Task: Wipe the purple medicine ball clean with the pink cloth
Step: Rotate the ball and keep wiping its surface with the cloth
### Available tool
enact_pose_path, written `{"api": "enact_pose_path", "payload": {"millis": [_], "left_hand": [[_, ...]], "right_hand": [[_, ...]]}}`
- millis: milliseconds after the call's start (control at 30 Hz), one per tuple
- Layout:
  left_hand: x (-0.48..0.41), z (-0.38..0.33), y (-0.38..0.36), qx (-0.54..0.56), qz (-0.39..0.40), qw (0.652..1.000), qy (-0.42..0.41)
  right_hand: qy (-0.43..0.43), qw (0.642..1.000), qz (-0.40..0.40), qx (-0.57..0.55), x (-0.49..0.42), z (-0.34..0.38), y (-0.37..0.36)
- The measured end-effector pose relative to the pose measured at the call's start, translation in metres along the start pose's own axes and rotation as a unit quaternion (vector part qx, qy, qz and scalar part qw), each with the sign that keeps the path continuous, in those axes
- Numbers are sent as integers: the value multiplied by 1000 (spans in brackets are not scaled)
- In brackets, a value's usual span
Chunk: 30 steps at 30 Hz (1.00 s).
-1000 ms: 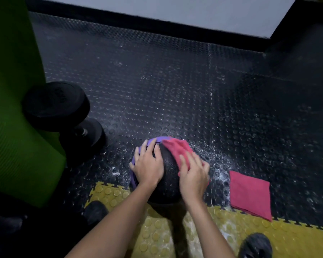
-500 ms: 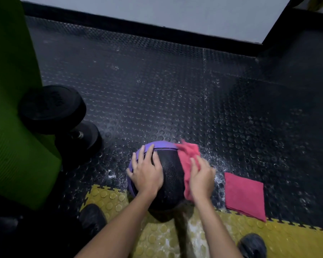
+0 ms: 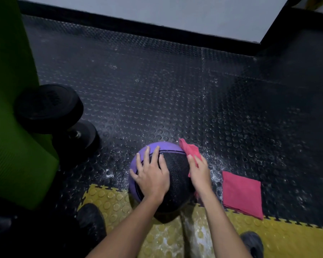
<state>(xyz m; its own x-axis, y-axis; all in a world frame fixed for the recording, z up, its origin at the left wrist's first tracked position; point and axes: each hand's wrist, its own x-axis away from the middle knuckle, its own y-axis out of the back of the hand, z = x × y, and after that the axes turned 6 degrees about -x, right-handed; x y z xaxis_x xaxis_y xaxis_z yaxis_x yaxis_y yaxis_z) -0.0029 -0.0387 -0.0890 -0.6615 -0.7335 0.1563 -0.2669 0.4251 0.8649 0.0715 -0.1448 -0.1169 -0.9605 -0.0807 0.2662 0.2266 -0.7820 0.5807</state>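
The purple and black medicine ball [image 3: 177,174] sits on the floor at the seam between black and yellow mats. My left hand [image 3: 151,174] lies flat on its top left with fingers spread. My right hand [image 3: 199,174] presses the pink cloth [image 3: 189,149] against the ball's right side; the cloth bunches up above my fingertips and most of it is hidden under my hand.
A second pink cloth [image 3: 242,194] lies folded on the floor right of the ball. A black dumbbell [image 3: 50,108] stands at the left beside a green mat [image 3: 13,127]. White dust speckles the black studded floor [image 3: 157,90]. My shoes [image 3: 90,216] rest on the yellow mat [image 3: 287,237].
My right hand has slid with the cloth from the top of the ball down round its right side. The left hand has stayed in place.
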Motion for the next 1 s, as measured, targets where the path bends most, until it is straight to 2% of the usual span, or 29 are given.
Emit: {"api": "enact_pose_path", "payload": {"millis": [67,133,233,300,367,500,567,600,667,700,767,833,900,1000], "left_hand": [[5,-5,-3,2,-6,1000,-8],[8,-13,-6,-3,-15,1000,-13],[5,-27,-8,-15,13,1000,-13],[2,-34,-10,-21,34,999,-19],[-5,-36,-8,-22,39,999,-31],[-32,-22,4,7,50,994,-96],[-38,-16,2,39,71,991,-106],[-37,-17,-1,42,75,991,-99],[-31,-23,-9,24,71,993,-92],[-28,-26,-11,12,69,993,-95],[-23,-30,-13,-6,70,992,-106],[-17,-32,-15,-24,78,989,-120],[-8,-36,-18,-31,69,988,-133],[-6,-48,-21,-25,66,989,-131]], "right_hand": [[-56,997,9,-50,-10,1,8],[-53,997,-50,-24,1,8,9],[86,986,-139,33,48,16,6],[129,981,-137,49,61,10,0],[99,988,-117,36,47,0,2],[-32,991,-46,-118,3,-8,30],[-69,983,-51,-160,-2,-6,39],[-67,985,-71,-144,3,-3,38],[-16,988,-142,-64,21,4,27],[40,984,-169,-34,34,8,19],[165,971,-171,8,53,14,5],[220,955,-187,64,53,10,6],[199,953,-211,82,39,6,18],[46,983,-167,63,4,-5,33]]}}
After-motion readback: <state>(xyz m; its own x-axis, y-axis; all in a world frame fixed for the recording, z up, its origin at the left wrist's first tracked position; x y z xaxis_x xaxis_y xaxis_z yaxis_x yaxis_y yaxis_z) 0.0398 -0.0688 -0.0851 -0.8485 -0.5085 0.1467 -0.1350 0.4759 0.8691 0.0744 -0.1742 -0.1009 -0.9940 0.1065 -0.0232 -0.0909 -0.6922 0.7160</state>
